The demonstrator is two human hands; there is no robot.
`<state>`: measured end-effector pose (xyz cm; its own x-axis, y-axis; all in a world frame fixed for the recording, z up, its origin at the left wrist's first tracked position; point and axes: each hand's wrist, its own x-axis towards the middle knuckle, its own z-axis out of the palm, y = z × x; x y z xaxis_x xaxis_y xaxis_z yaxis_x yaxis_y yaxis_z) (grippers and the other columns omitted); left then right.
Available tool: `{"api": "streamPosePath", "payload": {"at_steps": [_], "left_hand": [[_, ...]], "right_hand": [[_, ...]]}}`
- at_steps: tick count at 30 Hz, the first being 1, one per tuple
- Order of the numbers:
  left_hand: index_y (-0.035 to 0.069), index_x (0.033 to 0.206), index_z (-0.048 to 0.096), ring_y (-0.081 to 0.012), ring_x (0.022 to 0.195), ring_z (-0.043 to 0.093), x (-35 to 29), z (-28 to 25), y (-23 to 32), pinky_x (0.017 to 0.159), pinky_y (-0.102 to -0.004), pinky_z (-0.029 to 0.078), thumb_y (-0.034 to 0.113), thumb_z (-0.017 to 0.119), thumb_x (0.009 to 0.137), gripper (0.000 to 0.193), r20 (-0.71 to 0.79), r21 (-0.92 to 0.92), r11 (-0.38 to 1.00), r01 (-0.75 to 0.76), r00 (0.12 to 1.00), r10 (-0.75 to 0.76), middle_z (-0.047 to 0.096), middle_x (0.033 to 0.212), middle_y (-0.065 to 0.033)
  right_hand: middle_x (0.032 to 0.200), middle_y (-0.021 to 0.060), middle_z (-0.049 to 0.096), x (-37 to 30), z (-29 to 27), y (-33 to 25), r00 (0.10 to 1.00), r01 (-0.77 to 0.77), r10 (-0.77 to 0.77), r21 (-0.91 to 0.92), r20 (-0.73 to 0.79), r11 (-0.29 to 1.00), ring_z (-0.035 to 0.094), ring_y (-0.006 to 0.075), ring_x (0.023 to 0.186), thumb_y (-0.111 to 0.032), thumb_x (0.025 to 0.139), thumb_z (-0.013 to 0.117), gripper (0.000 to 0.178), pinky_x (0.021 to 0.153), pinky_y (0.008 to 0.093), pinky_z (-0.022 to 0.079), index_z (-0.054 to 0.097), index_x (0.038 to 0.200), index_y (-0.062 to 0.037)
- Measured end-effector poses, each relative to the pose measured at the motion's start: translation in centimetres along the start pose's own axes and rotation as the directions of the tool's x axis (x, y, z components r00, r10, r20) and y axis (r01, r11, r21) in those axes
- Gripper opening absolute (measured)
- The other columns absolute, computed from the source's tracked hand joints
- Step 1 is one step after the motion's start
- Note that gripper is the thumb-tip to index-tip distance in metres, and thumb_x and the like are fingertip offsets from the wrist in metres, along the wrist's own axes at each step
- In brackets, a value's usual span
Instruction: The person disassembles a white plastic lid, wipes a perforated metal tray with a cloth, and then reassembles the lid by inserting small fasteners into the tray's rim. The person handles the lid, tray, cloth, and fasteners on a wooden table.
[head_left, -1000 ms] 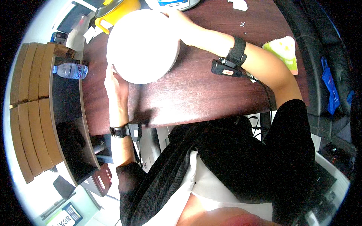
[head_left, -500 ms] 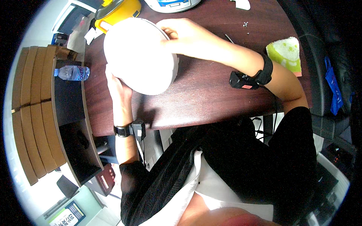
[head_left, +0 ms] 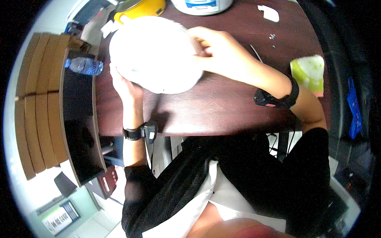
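Note:
A large round white object (head_left: 156,55), too brightly lit for its kind to be told, is held up tilted above the dark wooden table (head_left: 222,105). My left hand (head_left: 127,85) supports it at its lower left, the fingers partly hidden behind it. On the opposite side my right hand (head_left: 210,49) grips the rim, with fingers curled round the edge. Both wrists wear black bands with small boxes. Just beyond the white object stands a yellow pot (head_left: 145,8), partly covered by it.
A white tub with a blue label (head_left: 202,6) is at the far edge. To the right lie a green and white cloth (head_left: 308,73), small bits (head_left: 272,37), a thin stick (head_left: 256,52) and a white scrap (head_left: 270,14). A water bottle (head_left: 84,66) lies left, near stacked cardboard (head_left: 37,103).
The round white object has turned and tilted slightly in both hands, which keep hold of it. The whole view has shifted and rotated a little.

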<state>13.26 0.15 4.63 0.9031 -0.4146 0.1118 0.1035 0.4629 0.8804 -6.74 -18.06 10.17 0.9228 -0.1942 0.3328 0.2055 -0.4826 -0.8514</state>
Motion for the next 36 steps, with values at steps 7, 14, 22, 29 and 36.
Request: {"api": "streamPosePath", "payload": {"at_steps": [7, 14, 22, 29, 36], "left_hand": [[-0.001, 0.111, 0.058, -0.0126, 0.096, 0.057, -1.5, 1.9, 3.4, 0.086, -0.0265, 0.044, 0.021, 0.062, 0.090, 0.031, -0.009, 0.266, 0.913, -0.310, 0.946, 0.324, 0.063, 0.102, -0.0070], [0.000, 0.115, 0.056, -0.0123, 0.095, 0.059, -3.6, 2.6, 5.4, 0.086, -0.0268, 0.047, 0.018, 0.073, 0.082, 0.042, 0.146, 0.431, 0.788, -0.439, 0.896, 0.419, 0.064, 0.103, -0.0084], [-0.002, 0.116, 0.058, -0.0125, 0.094, 0.059, -4.9, 4.3, 5.8, 0.085, -0.0255, 0.047, 0.016, 0.077, 0.077, 0.047, 0.139, 0.565, 0.750, -0.343, 0.936, 0.323, 0.065, 0.102, -0.0086], [-0.002, 0.114, 0.059, -0.0110, 0.089, 0.059, -5.2, 5.1, 6.8, 0.080, -0.0240, 0.048, 0.026, 0.076, 0.079, 0.047, 0.295, 0.569, 0.760, -0.315, 0.940, 0.169, 0.064, 0.099, -0.0080], [-0.001, 0.107, 0.063, -0.0080, 0.083, 0.058, -5.2, 5.3, 7.4, 0.074, -0.0222, 0.047, 0.030, 0.072, 0.083, 0.041, 0.402, 0.574, 0.789, -0.218, 0.915, -0.039, 0.065, 0.094, -0.0053]], "right_hand": [[0.117, 0.0104, 0.055, 1.4, -1.1, 5.7, 0.988, -0.153, 0.146, 0.215, 0.046, 0.965, 0.053, 0.0162, 0.110, -0.007, 0.086, 0.064, 0.047, 0.097, 0.0286, 0.043, 0.043, 0.127, 0.0055], [0.108, 0.0163, 0.061, 2.0, -0.5, 7.5, 0.983, -0.184, 0.181, 0.131, 0.033, 0.974, 0.062, 0.0198, 0.094, -0.022, 0.081, 0.073, 0.056, 0.085, 0.0314, 0.051, 0.046, 0.122, 0.0067], [0.091, 0.0142, 0.054, 1.1, 1.6, 1.6, 0.975, 0.064, -0.151, -0.449, -0.162, 0.891, 0.058, 0.0253, 0.083, -0.022, 0.077, 0.075, 0.038, 0.077, 0.0344, 0.049, 0.050, 0.097, -0.0001], [0.096, 0.0146, 0.060, 1.7, 3.7, -0.7, 0.977, 0.179, -0.213, -0.439, -0.030, 0.880, 0.061, 0.0323, 0.090, -0.025, 0.072, 0.077, 0.042, 0.078, 0.0384, 0.050, 0.056, 0.101, -0.0025], [0.090, 0.0207, 0.063, 2.3, 4.2, -0.5, 0.988, 0.142, -0.155, -0.336, -0.013, 0.931, 0.063, 0.0373, 0.084, -0.019, 0.077, 0.071, 0.036, 0.073, 0.0417, 0.050, 0.057, 0.104, -0.0004]]}}
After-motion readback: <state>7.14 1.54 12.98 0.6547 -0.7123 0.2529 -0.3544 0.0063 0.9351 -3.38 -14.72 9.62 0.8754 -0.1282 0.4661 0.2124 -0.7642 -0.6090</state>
